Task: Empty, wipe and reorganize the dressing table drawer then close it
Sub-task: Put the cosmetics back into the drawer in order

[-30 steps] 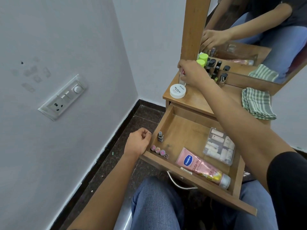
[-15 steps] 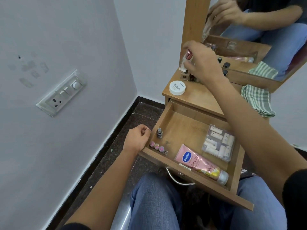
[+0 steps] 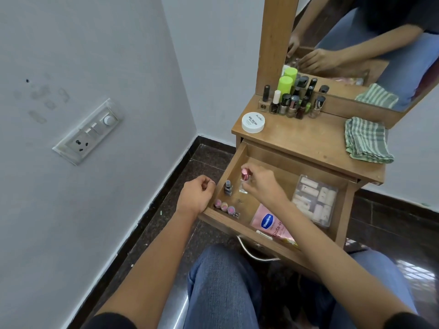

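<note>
At the left of the frame a white wall socket plate with switches and a round dial (image 3: 89, 131) is sitting on the grey wall. Just left of centre, the left hand (image 3: 195, 195) is curling into a loose fist and resting against the left wall of the open wooden drawer (image 3: 266, 236), gripping nothing that can be made out. Inside the drawer's left end a small grey nail polish bottle (image 3: 228, 187) is standing upright, and below it a row of small pink-capped bottles (image 3: 224, 206) is lying along the front corner. Beside the grey bottle, the right hand (image 3: 262, 184) is pinching a clear glass bottle with a pink metallic cap (image 3: 244, 180), holding it upright low in the drawer; whether its base is touching the floor cannot be told. Further right a pink Vaseline lotion tube (image 3: 270, 223) is lying partly under the right forearm, and a clear plastic compartment box of pale pieces (image 3: 314, 200) is occupying the drawer's right end. On the tabletop above, a white round nail polish remover tub (image 3: 253, 122) is sitting at the left, a cluster of upright nail polish bottles (image 3: 293, 103) is standing against the mirror (image 3: 370, 43), and a folded green checked cloth (image 3: 367, 140) is lying at the right.
</note>
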A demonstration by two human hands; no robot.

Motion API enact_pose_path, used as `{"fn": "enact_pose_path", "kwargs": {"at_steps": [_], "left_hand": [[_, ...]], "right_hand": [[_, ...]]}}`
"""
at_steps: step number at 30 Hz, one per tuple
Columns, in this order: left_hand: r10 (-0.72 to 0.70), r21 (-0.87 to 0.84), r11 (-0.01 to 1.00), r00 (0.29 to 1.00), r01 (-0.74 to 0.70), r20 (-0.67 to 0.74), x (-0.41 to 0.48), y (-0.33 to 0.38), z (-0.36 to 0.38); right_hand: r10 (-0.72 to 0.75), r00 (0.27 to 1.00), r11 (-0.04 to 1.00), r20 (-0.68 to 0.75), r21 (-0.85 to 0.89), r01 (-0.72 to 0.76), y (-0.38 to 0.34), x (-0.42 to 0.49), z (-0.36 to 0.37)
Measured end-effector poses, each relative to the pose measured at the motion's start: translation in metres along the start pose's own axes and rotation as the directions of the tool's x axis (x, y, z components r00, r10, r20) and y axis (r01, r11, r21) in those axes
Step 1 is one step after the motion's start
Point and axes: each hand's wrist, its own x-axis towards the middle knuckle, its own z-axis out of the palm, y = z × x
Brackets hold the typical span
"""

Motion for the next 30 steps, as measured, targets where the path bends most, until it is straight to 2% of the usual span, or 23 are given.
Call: {"fn": "enact_pose_path", "kwargs": {"at_steps": [9, 14, 17, 30], "left_hand": [[-0.008, -0.009, 1.000, 1.000, 0.008, 0.007, 0.000, 0.000, 0.000], [-0.010, -0.007, 1.000, 1.000, 0.010, 0.011, 0.000, 0.000, 0.000], [-0.009, -0.008, 1.000, 1.000, 0.009, 0.013, 0.000, 0.001, 0.000], [-0.003, -0.016, 1.000, 1.000, 0.003, 0.018, -0.001, 0.001, -0.002]], "right_hand": [[0.086, 0.996, 0.987, -0.015, 0.141, -0.083, 0.015, -0.002, 0.026], [0.173, 0.985, 0.981, 0.019, 0.091, -0.174, 0.019, -0.001, 0.032], [0.218, 0.976, 0.967, 0.025, 0.132, -0.220, 0.017, 0.006, 0.035], [0.242, 0.969, 0.937, 0.056, 0.247, -0.248, 0.013, 0.007, 0.045]]}}
